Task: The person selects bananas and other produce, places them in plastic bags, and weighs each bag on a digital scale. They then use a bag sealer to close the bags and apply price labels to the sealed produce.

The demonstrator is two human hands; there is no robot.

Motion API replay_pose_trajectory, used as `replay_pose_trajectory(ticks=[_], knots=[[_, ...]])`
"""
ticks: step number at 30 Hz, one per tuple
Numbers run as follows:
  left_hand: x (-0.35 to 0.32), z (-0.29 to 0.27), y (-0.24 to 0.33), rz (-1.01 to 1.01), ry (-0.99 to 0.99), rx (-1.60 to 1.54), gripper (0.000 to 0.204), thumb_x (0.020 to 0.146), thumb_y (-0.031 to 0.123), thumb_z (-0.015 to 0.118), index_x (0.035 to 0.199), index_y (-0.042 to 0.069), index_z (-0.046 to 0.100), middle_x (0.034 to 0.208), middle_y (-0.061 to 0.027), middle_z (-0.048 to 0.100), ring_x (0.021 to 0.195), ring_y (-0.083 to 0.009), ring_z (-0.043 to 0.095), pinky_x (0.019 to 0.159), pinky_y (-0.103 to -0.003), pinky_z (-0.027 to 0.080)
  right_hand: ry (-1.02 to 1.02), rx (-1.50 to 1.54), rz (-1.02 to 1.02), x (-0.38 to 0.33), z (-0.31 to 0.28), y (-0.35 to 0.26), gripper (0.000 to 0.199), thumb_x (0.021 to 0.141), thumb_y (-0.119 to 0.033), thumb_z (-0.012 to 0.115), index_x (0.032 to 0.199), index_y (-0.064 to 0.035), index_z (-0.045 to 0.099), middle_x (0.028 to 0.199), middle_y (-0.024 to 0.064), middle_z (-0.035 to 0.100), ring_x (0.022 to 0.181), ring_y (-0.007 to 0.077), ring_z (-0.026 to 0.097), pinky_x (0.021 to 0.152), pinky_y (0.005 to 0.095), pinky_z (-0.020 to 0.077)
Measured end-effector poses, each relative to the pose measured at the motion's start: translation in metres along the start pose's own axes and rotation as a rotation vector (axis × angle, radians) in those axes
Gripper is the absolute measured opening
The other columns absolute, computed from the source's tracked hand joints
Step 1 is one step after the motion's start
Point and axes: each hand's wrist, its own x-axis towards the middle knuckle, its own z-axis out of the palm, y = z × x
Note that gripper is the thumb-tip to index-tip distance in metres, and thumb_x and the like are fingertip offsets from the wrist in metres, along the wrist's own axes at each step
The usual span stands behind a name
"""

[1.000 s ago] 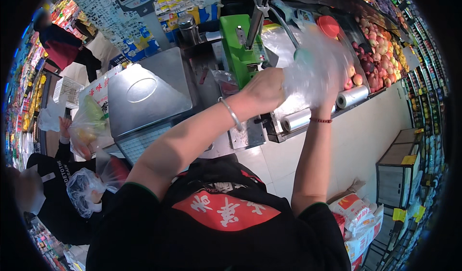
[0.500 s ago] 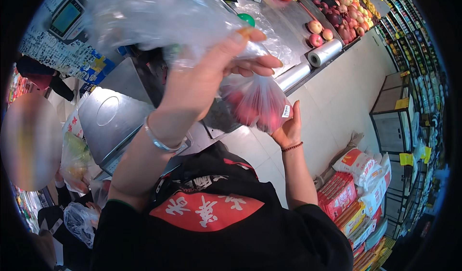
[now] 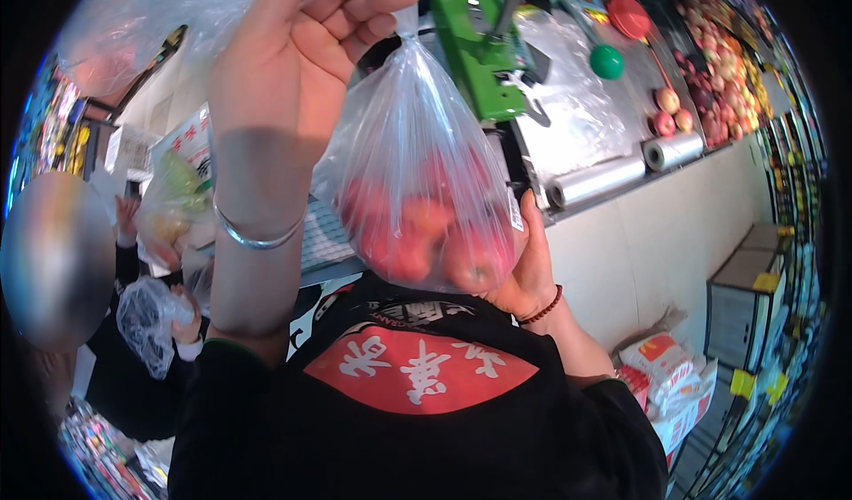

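A clear plastic bag of apples (image 3: 426,207) hangs in front of my chest, its neck gathered and twisted tight at the top. My left hand (image 3: 328,34) is raised with curled fingers closed on that neck; the loose film of the bag spreads above and to the left. Against the bag's lower right side, my right hand (image 3: 528,278) supports it, thumb up along the side and the other fingers mostly hidden behind it. A small white label (image 3: 516,212) sticks to the bag near this thumb. Just right of the neck stands a green metal device (image 3: 479,52) with a lever.
Film rolls (image 3: 599,182) lie along the counter's front edge. Behind them are loose apples (image 3: 667,110), a green ball (image 3: 606,62) and a red round object (image 3: 628,17). Heaped fruit (image 3: 723,74) fills the far right. At the left, another person's hand (image 3: 186,314) holds a plastic bag.
My left hand has moved up and left, and the bag of apples now looks larger and nearer. The view has shifted, bringing the green device into sight beside the bag's neck.
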Motion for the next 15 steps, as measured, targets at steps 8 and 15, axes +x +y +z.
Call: replay_pose_trajectory(ticks=[8,15], knots=[[-0.025,-0.061,0.077,0.259,0.342,0.213,0.031,0.097,0.032,0.051,0.110,0.004,0.056,0.090,-0.0130,0.066,0.079,-0.0200,0.064,0.074,-0.032,0.051,-0.151,-0.218,0.123,0.071,0.030,0.017,0.071,0.093,-0.063,0.034,0.137,-0.0076,0.041,0.127,0.0143,0.056,0.108,0.0293,0.061,0.085,0.0457,0.0553],[-0.065,-0.133,0.161,0.348,0.101,0.259,0.035,0.100,0.019,0.046,0.128,-0.001,0.049,0.113,-0.0161,0.064,0.099,-0.0204,0.064,0.088,-0.033,0.051,-0.363,-0.328,0.126,0.118,0.045,0.046,0.039,0.093,-0.018,0.057,0.129,-0.0057,0.046,0.116,0.0099,0.059,0.110,0.0230,0.059,0.094,0.0438,0.0525]])
